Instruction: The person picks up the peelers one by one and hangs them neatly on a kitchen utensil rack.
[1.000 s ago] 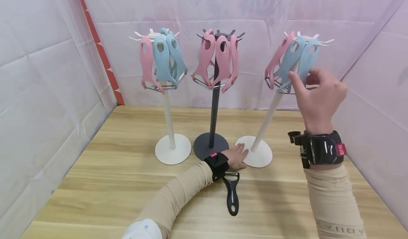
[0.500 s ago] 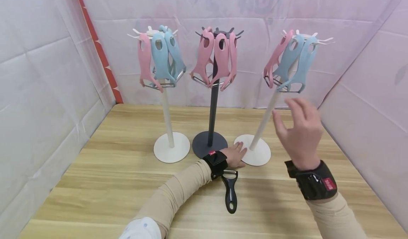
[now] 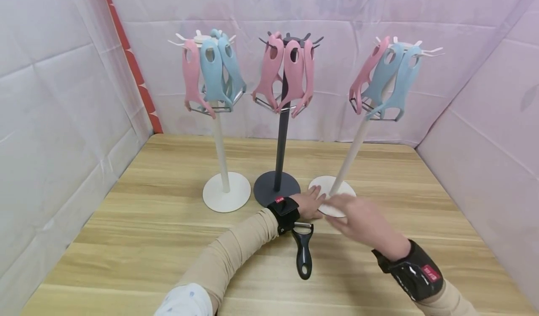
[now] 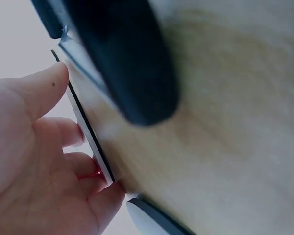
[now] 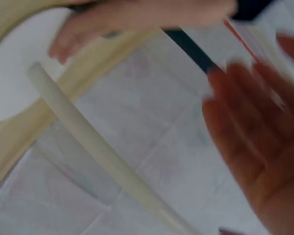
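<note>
My left hand (image 3: 306, 202) rests with its fingers spread on the round base of the right white stand (image 3: 353, 154). In the left wrist view its fingertips lie along the rim of that base (image 4: 93, 137). Blurred by motion, my right hand (image 3: 370, 222) is low in front of the same base, fingers extended and nothing in them; the right wrist view shows its palm beside the stand's pole. From the right stand's hooks hang a pink peeler (image 3: 368, 75) and two blue peelers (image 3: 405, 84). A black peeler (image 3: 303, 253) lies on the table below my left wrist.
Left of there stand a dark stand (image 3: 282, 143) with several pink peelers (image 3: 293, 75) and another white stand (image 3: 221, 152) with a pink peeler (image 3: 192, 77) and blue peelers (image 3: 213, 75). White sheeting surrounds the wooden table (image 3: 139, 222).
My right hand has left the front blue peeler on the right stand, which now hangs free, and moved down and left toward the stand's base. My left hand stays on the base.
</note>
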Demonstrator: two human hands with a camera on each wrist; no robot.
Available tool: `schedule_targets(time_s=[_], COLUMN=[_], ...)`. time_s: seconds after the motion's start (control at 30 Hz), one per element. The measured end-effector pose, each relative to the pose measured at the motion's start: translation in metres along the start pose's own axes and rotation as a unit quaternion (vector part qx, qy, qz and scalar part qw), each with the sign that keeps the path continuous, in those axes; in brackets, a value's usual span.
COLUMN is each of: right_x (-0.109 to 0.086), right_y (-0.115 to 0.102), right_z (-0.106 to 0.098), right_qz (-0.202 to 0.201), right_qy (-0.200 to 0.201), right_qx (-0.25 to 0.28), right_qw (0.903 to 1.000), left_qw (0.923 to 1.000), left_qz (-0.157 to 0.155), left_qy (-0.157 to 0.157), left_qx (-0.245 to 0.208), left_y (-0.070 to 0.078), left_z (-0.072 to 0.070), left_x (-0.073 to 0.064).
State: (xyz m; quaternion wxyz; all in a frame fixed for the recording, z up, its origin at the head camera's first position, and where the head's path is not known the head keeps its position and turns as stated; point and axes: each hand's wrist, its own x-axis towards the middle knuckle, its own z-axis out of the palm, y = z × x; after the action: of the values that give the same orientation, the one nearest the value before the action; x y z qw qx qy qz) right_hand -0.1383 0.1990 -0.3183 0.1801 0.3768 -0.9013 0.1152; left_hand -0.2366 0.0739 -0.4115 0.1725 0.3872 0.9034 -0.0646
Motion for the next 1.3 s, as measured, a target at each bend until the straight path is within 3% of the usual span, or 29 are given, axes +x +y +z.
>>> schedule_targets(time_s=[0.07, 0.13, 0.2, 0.3, 0.53, 0.8, 1.1, 1.3], right_x=[-0.008, -0.014, -0.02, -0.026, -0.034, -0.036, -0.037, -0.036], right_y=[-0.006, -0.011, -0.016, -0.021, -0.023, -0.024, -0.026, -0.027], right_z=[0.012, 0.025, 0.038, 0.053, 0.073, 0.084, 0.077, 0.065], right_qz=[-0.048, -0.11, -0.171, -0.224, -0.251, -0.276, -0.273, -0.269], right_qy=[-0.086, -0.131, -0.136, -0.133, -0.141, -0.073, -0.085, -0.088], right_qx=[0.016, 0.025, 0.012, -0.025, -0.064, -0.098, -0.083, -0.066], right_qw=[0.995, 0.985, 0.9759, 0.9652, 0.9554, 0.9533, 0.9546, 0.957], left_qw=[1.0, 0.9999, 0.9998, 0.9997, 0.9995, 0.9988, 0.9979, 0.9966], left_qz=[0.002, -0.001, -0.003, -0.004, -0.007, -0.011, -0.015, -0.025], left_qy=[-0.002, -0.008, -0.01, -0.014, -0.021, -0.029, -0.04, -0.049], left_qx=[-0.002, -0.013, -0.018, -0.017, -0.02, -0.038, -0.049, -0.06], left_y=[0.0, 0.001, 0.002, 0.002, 0.003, 0.003, 0.001, -0.001], left_z=[-0.001, -0.002, -0.003, -0.003, -0.004, -0.007, -0.005, 0.002], left_x=[-0.001, -0.001, -0.001, -0.001, 0.0, 0.0, 0.002, 0.011])
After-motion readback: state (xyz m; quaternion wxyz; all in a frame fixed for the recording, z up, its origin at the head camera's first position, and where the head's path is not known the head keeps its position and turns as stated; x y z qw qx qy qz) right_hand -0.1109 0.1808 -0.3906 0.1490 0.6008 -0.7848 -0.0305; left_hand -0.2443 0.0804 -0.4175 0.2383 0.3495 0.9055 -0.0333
